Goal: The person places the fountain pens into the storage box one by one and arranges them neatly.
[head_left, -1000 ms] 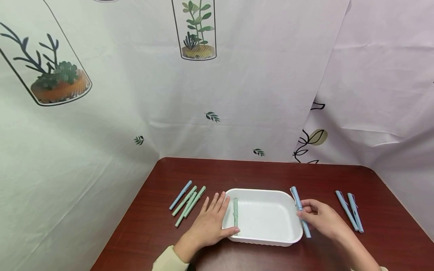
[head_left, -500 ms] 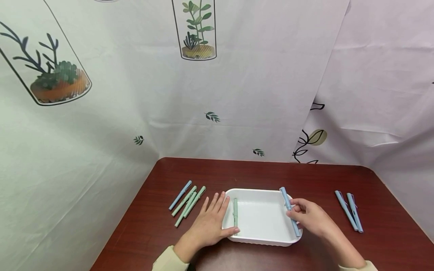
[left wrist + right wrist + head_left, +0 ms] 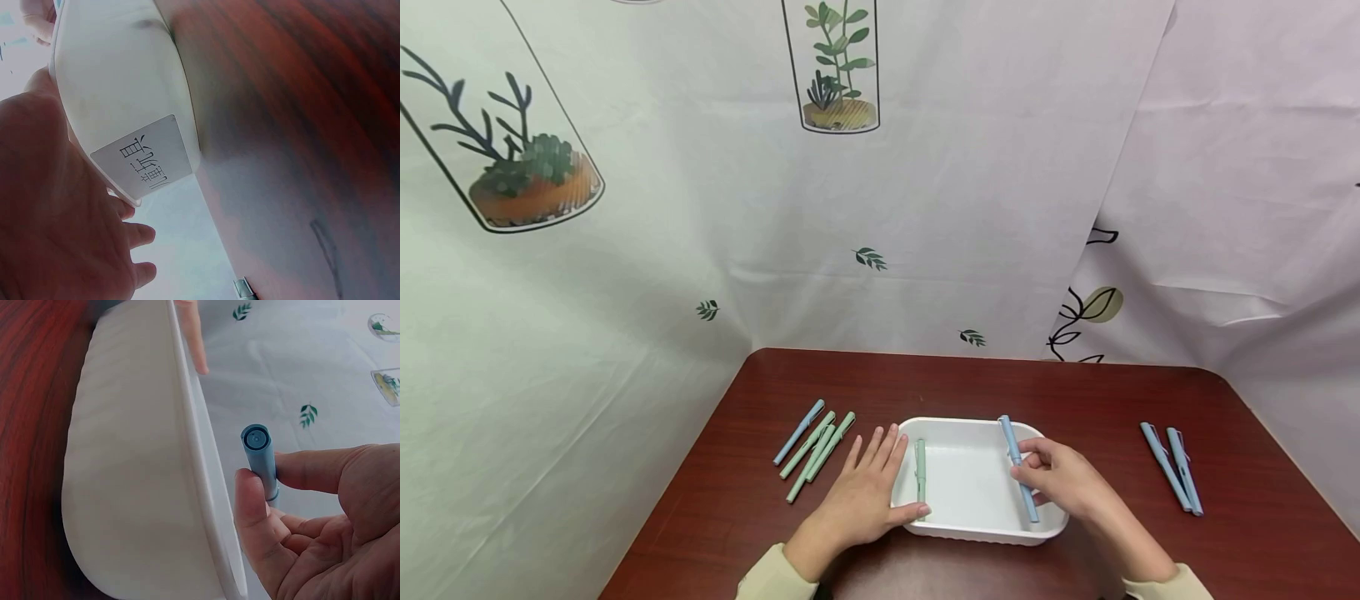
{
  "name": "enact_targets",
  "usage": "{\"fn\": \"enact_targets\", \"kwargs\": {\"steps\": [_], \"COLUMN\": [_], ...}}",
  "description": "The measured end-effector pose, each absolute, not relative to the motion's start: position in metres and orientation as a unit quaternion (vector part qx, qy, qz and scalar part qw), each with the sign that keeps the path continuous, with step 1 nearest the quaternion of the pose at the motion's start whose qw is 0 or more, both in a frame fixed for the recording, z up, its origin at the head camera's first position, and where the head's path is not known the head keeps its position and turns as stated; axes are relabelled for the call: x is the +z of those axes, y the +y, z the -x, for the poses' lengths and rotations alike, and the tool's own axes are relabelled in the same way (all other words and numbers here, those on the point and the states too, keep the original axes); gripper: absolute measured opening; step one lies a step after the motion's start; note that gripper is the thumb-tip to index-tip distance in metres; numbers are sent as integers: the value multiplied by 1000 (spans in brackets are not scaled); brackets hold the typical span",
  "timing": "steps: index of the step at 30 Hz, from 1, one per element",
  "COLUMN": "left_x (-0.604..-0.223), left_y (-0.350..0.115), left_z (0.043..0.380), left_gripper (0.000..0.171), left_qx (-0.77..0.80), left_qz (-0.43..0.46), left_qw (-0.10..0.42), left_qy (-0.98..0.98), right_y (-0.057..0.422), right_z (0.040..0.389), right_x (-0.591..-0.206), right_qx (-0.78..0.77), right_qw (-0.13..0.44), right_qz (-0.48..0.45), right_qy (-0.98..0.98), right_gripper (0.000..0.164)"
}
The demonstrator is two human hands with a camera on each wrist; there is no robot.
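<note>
In the head view a white plastic tray (image 3: 973, 533) stands at the middle of the table. A light green pen (image 3: 921, 471) lies inside it along the left wall. My left hand (image 3: 867, 490) rests on the tray's left rim with fingers spread straight. Over the right part of the tray, my right hand (image 3: 1063, 479) pinches a blue pen (image 3: 1018, 467) between thumb and fingers, its clip end pointing away from me. The right wrist view shows that blue pen (image 3: 259, 453) end-on, above the rim. A label with characters (image 3: 147, 159) is on the tray's side in the left wrist view.
To the left of the tray lie several green pens (image 3: 820, 454) and one blue pen (image 3: 799, 432). Two more blue pens (image 3: 1176, 468) lie at the right on the dark red table (image 3: 1247, 533). A patterned white cloth (image 3: 970, 208) hangs behind.
My right hand has carried the blue pen leftward, from outside the tray's right rim to above its inside. The left hand has stayed on the left rim.
</note>
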State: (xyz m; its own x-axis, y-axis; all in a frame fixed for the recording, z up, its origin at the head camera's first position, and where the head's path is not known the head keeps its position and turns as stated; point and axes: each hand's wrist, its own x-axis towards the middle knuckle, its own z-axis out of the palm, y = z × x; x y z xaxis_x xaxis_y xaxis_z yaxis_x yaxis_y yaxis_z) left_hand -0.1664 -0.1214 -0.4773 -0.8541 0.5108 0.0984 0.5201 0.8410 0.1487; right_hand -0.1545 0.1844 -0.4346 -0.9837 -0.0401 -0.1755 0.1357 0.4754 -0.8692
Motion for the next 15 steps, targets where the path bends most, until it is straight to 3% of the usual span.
{"fn": "enact_targets", "kwargs": {"steps": [15], "left_x": [-477], "left_y": [-121], "left_z": [167], "left_gripper": [99], "left_qx": [-88], "left_qz": [267], "left_qw": [19], "left_qy": [-960], "right_y": [160], "right_z": [155], "right_x": [-446], "right_qx": [-541], "right_qw": [75], "right_qz": [-14], "right_qy": [838], "right_gripper": [38]}}
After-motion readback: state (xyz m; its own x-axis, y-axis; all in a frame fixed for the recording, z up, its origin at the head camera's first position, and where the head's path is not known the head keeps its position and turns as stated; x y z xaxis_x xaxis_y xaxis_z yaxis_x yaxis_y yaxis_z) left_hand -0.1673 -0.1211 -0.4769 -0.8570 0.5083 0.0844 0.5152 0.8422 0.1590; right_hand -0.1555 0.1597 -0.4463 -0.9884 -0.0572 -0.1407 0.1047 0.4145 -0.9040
